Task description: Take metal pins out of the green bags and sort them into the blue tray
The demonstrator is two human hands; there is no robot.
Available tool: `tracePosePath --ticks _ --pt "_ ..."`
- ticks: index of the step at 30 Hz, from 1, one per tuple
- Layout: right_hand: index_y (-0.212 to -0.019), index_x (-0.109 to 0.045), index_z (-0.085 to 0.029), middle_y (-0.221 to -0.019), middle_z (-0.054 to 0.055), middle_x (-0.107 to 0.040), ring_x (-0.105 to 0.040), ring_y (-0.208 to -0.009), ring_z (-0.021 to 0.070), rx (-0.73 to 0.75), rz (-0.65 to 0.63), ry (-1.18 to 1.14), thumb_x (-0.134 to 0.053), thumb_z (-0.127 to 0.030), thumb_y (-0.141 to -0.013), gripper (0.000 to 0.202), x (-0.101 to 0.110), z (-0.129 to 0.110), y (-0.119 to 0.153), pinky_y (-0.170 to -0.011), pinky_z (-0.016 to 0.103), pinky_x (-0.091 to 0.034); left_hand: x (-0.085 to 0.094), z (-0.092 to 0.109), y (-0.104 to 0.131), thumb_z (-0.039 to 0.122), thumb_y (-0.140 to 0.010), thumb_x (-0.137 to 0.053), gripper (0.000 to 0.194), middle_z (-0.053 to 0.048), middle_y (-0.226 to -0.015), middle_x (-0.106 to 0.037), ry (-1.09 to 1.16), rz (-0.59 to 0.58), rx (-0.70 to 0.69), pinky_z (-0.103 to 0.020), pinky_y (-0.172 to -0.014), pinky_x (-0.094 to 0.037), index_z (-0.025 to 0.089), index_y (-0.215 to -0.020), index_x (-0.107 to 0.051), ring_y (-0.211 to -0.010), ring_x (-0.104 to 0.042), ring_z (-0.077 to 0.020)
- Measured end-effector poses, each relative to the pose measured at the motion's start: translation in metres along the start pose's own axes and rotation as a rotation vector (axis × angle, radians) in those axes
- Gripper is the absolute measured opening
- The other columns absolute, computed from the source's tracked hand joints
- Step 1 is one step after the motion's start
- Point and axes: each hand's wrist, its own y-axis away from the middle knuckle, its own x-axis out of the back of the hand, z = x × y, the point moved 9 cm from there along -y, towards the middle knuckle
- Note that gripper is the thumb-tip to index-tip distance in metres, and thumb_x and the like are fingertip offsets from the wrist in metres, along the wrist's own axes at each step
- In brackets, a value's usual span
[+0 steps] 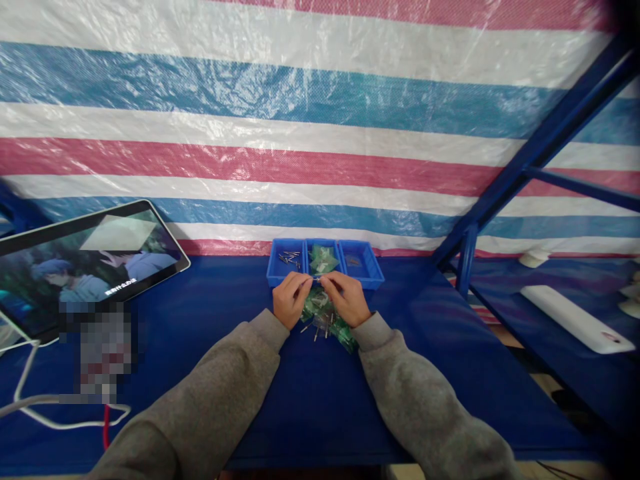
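My left hand and my right hand meet over the near edge of the blue bins, fingertips pinched together. Between them is a small thin metal piece, too small to name surely; both hands hold it. Just below the hands lies a pile of green plastic bags, with several slim metal pins on and beside it. Beyond the hands, the left bin holds similar metal pins. The middle bin has a green plastic bag in it, and the right bin contains small parts I cannot make out.
A tablet playing a video leans at the left, with a white cable near it. A blue metal frame rises at the right. Past it, a white oblong object lies on another blue surface. Striped sheeting hangs behind.
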Motion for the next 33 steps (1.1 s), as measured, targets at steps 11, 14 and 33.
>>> tracePosePath --ticks 11,14,33 --pt "-0.090 -0.064 -0.019 -0.082 0.004 -0.064 -0.056 -0.062 0.0137 -0.031 0.098 -0.079 -0.052 -0.035 -0.088 0.021 0.009 0.004 0.001 -0.061 0.027 -0.046 -0.003 -0.005 0.001 0.023 -0.091 -0.045 0.024 -0.001 -0.067 -0.056 -0.031 -0.035 0.044 -0.023 -0.063 -0.040 0.015 -0.071 -0.057 -0.063 -0.053 -0.0103" --pt "-0.091 -0.064 -0.019 -0.083 0.004 -0.065 -0.058 -0.066 0.0147 -0.019 0.075 -0.084 -0.052 -0.037 -0.087 0.022 0.006 0.005 0.001 -0.061 0.027 -0.046 -0.004 -0.006 0.003 0.023 -0.091 -0.045 0.027 0.000 -0.063 -0.053 -0.045 -0.045 0.055 -0.022 -0.061 -0.039 0.015 -0.068 -0.055 -0.060 -0.051 -0.0094" --pt "-0.079 -0.064 -0.018 -0.074 0.004 -0.065 -0.058 -0.067 0.0159 0.009 0.034 0.112 -0.045 -0.032 -0.091 0.027 0.000 0.011 0.001 -0.063 0.027 -0.042 -0.001 -0.005 0.003 0.021 -0.088 -0.051 0.012 -0.007 -0.091 -0.061 -0.021 0.020 0.015 -0.022 -0.062 -0.046 0.015 -0.090 -0.061 -0.080 -0.058 -0.0131"
